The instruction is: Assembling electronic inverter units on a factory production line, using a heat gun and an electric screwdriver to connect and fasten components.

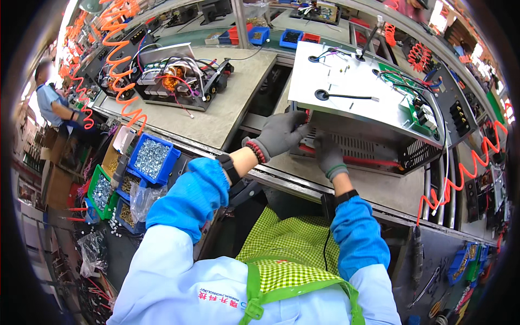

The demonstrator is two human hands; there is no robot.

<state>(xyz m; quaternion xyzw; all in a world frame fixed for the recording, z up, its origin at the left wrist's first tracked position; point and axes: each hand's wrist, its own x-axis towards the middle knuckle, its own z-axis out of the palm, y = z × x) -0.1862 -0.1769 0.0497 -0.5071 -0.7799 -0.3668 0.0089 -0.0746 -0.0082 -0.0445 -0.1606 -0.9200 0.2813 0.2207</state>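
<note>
Our gloved left hand (281,134) and right hand (330,154) curl at the open side of the sheet-metal chassis (357,81), fingertips partly hidden, so we cannot tell whether either grips. The chassis sits on a grey work board (379,187); beyond, a co-worker (51,103) stands near the dark rim.

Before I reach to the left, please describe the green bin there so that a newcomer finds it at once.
Find the pale work surface at left, bearing an open metal unit. Below it in view sits a large blue bin of silvery hardware; the green bin lies at its lower left. It holds silvery pieces too, but the neighbouring plastic bins are blue.
</note>
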